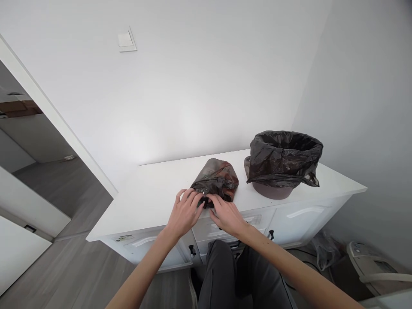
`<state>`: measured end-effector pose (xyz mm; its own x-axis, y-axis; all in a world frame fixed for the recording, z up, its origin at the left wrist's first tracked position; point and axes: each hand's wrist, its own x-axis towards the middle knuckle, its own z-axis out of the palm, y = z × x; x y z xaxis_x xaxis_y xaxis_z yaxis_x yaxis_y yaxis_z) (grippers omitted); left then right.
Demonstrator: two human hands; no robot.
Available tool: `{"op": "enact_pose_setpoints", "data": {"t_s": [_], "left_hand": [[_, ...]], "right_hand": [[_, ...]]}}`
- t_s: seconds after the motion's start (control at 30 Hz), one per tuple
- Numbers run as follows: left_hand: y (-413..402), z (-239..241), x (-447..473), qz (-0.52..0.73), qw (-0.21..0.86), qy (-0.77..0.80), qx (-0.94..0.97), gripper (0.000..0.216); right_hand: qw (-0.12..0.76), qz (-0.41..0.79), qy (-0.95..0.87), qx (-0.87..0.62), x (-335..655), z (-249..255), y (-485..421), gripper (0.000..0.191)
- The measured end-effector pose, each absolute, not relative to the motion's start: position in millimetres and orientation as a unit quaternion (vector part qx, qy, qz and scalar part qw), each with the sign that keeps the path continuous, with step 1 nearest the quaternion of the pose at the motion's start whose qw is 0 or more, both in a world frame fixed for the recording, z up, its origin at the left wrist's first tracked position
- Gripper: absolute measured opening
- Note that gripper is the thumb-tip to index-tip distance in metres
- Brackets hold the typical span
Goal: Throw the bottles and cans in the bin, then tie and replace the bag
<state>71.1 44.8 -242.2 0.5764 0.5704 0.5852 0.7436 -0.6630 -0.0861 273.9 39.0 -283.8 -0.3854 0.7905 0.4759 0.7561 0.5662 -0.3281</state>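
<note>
A dark, thin plastic bag [214, 174] with something reddish showing through it lies on the white cabinet top, close to its front edge. My left hand [186, 209] pinches the bag's near edge from the left. On the right, my right hand [225, 213] grips the same edge, its fingertips close to those of the left. The fingers partly hide the gathered plastic between them. Further right stands a mauve bin [273, 191] lined with a black bin bag [280, 161], whose top is folded over the rim.
The white cabinet [144, 206] stands against the wall, with dark handles on its front. A light switch [126, 40] is on the wall. At left is a doorway [58, 116]. A beige appliance [370, 262] and a clear plastic bag [324, 249] are on the floor at right.
</note>
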Motion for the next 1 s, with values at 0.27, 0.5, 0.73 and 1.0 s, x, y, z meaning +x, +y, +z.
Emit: {"op": "enact_pose_setpoints", "data": {"t_s": [0.27, 0.5, 0.73, 1.0], "left_hand": [[66, -255, 32, -0.159, 0.236, -0.39, -0.876, 0.026], [82, -241, 0, -0.163, 0.266, -0.472, -0.824, 0.029], [70, -238, 21, -0.208, 0.255, -0.537, -0.777, 0.036], [96, -277, 32, -0.164, 0.197, -0.58, -0.773, 0.042]], "right_hand": [[0.197, 0.028, -0.811, -0.55, 290, -287, 53, 0.029], [0.168, 0.029, -0.817, -0.551, 287, -292, 67, 0.039], [0.228, 0.086, -0.823, -0.513, 284, -311, 82, 0.026], [0.335, 0.151, -0.796, -0.48, 282, -331, 99, 0.023]]}}
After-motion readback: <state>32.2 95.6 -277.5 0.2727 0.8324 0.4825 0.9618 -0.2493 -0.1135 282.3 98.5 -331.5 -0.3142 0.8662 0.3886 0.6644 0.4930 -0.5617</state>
